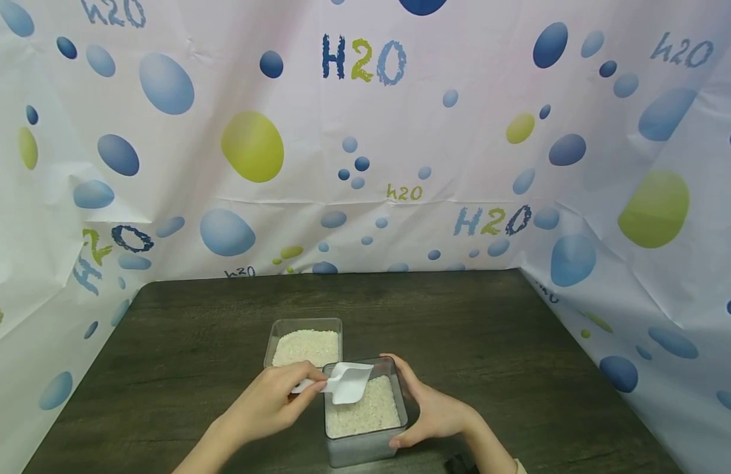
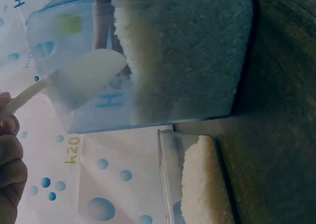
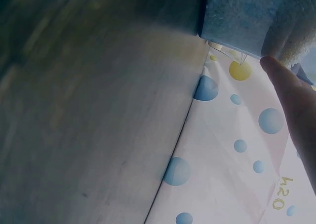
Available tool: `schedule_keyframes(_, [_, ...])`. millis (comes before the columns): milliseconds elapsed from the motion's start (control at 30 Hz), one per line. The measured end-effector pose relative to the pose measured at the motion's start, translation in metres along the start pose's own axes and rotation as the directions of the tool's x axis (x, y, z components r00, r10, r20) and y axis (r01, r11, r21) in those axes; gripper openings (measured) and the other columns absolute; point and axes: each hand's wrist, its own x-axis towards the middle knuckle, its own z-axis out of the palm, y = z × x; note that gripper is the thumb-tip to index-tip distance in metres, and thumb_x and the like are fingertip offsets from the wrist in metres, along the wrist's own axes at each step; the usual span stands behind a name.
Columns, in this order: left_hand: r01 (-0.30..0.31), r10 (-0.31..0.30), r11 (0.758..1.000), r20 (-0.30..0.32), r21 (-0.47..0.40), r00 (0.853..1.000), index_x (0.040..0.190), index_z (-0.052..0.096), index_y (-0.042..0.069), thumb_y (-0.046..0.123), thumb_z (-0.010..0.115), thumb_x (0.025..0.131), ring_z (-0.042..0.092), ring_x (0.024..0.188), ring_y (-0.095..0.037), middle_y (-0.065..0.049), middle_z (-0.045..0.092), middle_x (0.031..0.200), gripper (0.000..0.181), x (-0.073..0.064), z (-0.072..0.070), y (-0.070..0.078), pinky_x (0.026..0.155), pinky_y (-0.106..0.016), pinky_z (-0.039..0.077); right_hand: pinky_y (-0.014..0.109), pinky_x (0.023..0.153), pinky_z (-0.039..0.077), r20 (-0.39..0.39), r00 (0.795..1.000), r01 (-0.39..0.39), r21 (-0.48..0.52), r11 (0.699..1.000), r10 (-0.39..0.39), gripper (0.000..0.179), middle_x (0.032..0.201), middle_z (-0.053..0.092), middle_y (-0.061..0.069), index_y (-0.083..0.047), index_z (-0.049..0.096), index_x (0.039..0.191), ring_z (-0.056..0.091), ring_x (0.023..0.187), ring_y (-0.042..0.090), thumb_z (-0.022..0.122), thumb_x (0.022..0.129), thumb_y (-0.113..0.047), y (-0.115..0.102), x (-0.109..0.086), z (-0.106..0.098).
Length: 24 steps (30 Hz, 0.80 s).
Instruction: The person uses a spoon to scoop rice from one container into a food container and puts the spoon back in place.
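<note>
Between thumb and fingers, my left hand (image 1: 276, 398) pinches the handle of a white scoop (image 1: 350, 385). The scoop is above the rice (image 1: 371, 415) in a deep, clear grey container (image 1: 362, 453). In the left wrist view, the scoop (image 2: 89, 78) shows through the clear wall, its tip close to the rice surface; whether it touches is hard to tell. My right hand (image 1: 436, 411) grips that container's right side, thumb near the front corner and fingers toward the back. Behind it to the left stands a second clear container (image 1: 306, 322) holding rice (image 1: 306, 347).
Both containers stand on a dark wood-grain table (image 1: 193, 342). A white sheet (image 1: 365, 237) with blue and green spots hangs behind and along both sides. A small black object (image 1: 460, 464), its kind unclear, lies near the right forearm.
</note>
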Motion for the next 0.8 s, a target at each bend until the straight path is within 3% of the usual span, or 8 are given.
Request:
schedule_keyframes(167, [0.094, -0.094, 0.996, 0.103, 0.004, 0.990, 0.096, 0.063, 0.013, 0.015, 0.058, 0.100, 0.028, 0.056, 0.013, 0.007, 0.064, 0.077, 0.006, 0.000, 0.003, 0.000, 0.050, -0.006, 0.036, 0.059, 0.108, 0.030, 0.002, 1.000, -0.021, 0.001, 1.000, 0.021, 0.111, 0.160, -0.002, 0.017, -0.035, -0.008, 0.153, 0.011, 0.144, 0.044, 0.079, 0.084, -0.030, 0.000, 0.000, -0.001])
schedule_keyframes(233, [0.128, -0.128, 0.992, 0.132, 0.002, 0.983, 0.096, 0.063, 0.014, 0.016, 0.058, 0.100, 0.024, 0.055, 0.013, 0.008, 0.063, 0.076, 0.007, 0.000, 0.003, 0.001, 0.049, -0.007, 0.035, 0.065, 0.106, 0.027, 0.003, 1.000, -0.024, 0.006, 1.000, 0.024, 0.112, 0.160, -0.002, 0.016, -0.034, -0.009, 0.153, 0.009, 0.144, 0.044, 0.079, 0.084, -0.030, 0.000, 0.001, -0.001])
schedule_keyframes(367, [0.206, -0.200, 0.978, 0.194, -0.012, 0.960, 0.096, 0.063, 0.013, 0.015, 0.059, 0.099, 0.027, 0.053, 0.012, 0.008, 0.063, 0.075, 0.006, 0.003, 0.005, 0.004, 0.049, -0.011, 0.038, 0.063, 0.107, 0.027, 0.000, 1.000, -0.026, 0.012, 1.000, 0.026, 0.112, 0.160, -0.001, 0.015, -0.033, -0.008, 0.154, 0.011, 0.144, 0.043, 0.079, 0.083, -0.028, -0.001, 0.001, 0.000])
schedule_keyframes(433, [0.262, -0.250, 0.965, 0.234, -0.020, 0.939, 0.096, 0.064, 0.013, 0.016, 0.058, 0.100, 0.029, 0.053, 0.010, 0.009, 0.062, 0.073, 0.008, 0.004, 0.005, 0.005, 0.051, -0.014, 0.040, 0.062, 0.107, 0.028, 0.002, 1.000, -0.016, 0.009, 1.000, 0.016, 0.112, 0.160, 0.000, 0.015, -0.032, -0.008, 0.154, 0.012, 0.144, 0.043, 0.079, 0.083, -0.027, -0.001, 0.002, 0.000])
schedule_keyframes(500, [0.336, -0.312, 0.941, 0.278, -0.044, 0.908, 0.096, 0.064, 0.012, 0.018, 0.056, 0.101, 0.032, 0.053, 0.009, 0.011, 0.058, 0.070, 0.011, 0.006, 0.005, 0.008, 0.054, -0.016, 0.043, 0.063, 0.107, 0.028, 0.005, 1.000, 0.005, 0.008, 1.000, -0.005, 0.112, 0.159, 0.002, 0.016, -0.030, -0.009, 0.154, 0.013, 0.143, 0.044, 0.079, 0.084, -0.026, 0.000, 0.002, 0.001])
schedule_keyframes(633, [0.471, -0.413, 0.876, 0.340, -0.107, 0.845, 0.099, 0.064, 0.008, 0.022, 0.053, 0.103, 0.033, 0.051, 0.006, 0.016, 0.048, 0.062, 0.019, 0.009, 0.006, 0.011, 0.061, -0.021, 0.049, 0.067, 0.105, 0.028, 0.010, 0.999, 0.035, 0.000, 0.999, -0.035, 0.112, 0.159, 0.002, 0.019, -0.029, -0.010, 0.154, 0.013, 0.142, 0.048, 0.078, 0.084, -0.026, 0.000, 0.002, 0.001])
schedule_keyframes(800, [0.563, -0.481, 0.811, 0.363, -0.162, 0.798, 0.100, 0.064, 0.008, 0.027, 0.053, 0.102, 0.026, 0.046, 0.004, 0.016, 0.033, 0.055, 0.022, 0.009, 0.009, 0.010, 0.050, -0.019, 0.038, 0.068, 0.104, 0.027, 0.005, 0.999, 0.033, -0.009, 0.999, -0.033, 0.113, 0.159, 0.002, 0.019, -0.028, -0.010, 0.154, 0.012, 0.142, 0.048, 0.079, 0.083, -0.026, 0.001, 0.002, 0.001])
